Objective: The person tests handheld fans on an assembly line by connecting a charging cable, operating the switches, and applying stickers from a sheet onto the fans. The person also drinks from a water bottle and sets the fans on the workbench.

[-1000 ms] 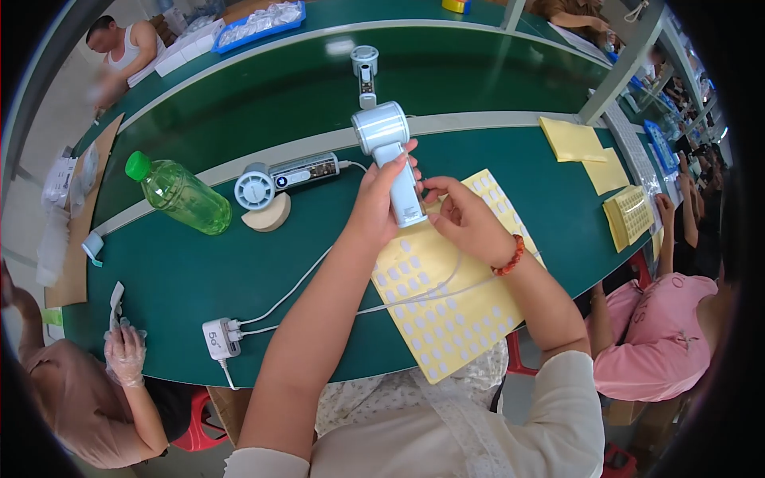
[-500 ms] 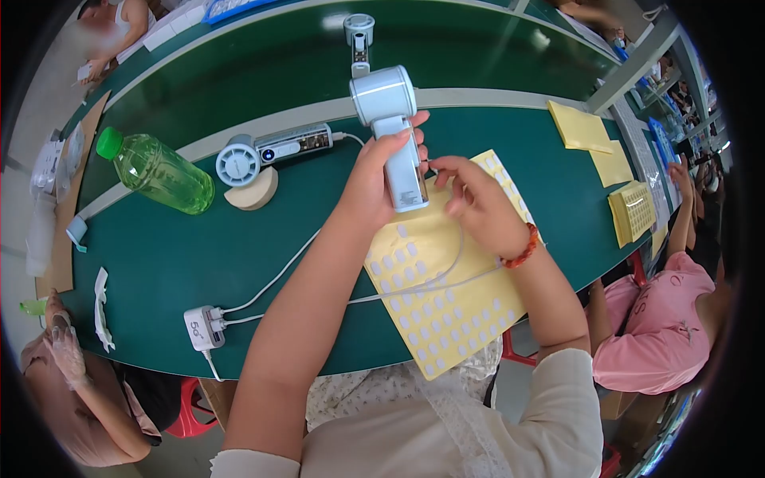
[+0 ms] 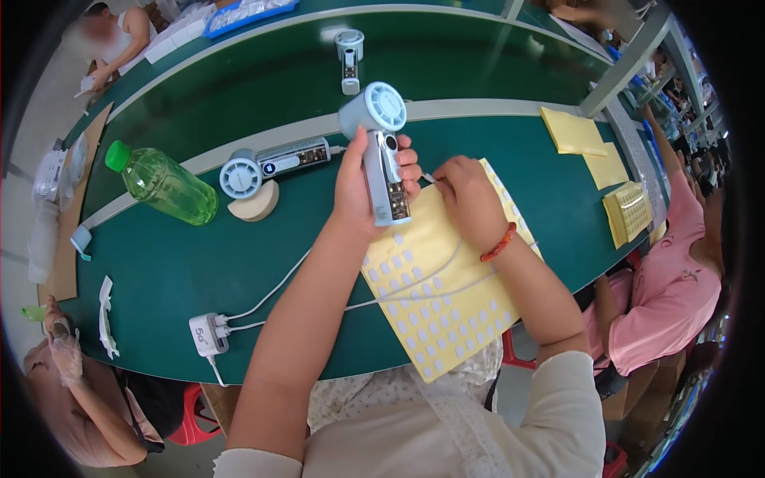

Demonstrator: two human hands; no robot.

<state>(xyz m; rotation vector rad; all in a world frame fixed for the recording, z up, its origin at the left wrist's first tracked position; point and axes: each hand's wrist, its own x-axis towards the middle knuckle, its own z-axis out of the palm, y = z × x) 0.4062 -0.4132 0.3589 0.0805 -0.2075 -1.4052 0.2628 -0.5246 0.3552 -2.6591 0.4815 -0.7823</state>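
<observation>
Green table [image 3: 159, 267]. On it, askew, a yellow sticker sheet [image 3: 442, 327], right hand [image 3: 474, 199] over the far end. Handheld fan [image 3: 382, 155] held head-up above the table, left hand [image 3: 353, 191] with its grip wrapped round the handle. White charger [image 3: 207, 334] left of the sheet. Cable plug [image 3: 429, 178] seemingly pinched, right grip narrow, view partly blocked.

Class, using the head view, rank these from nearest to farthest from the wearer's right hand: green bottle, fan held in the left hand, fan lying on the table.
From the right hand:
1. Held fan, just to its left.
2. Lying fan, farther left.
3. Green bottle, left beyond the lying fan.
</observation>
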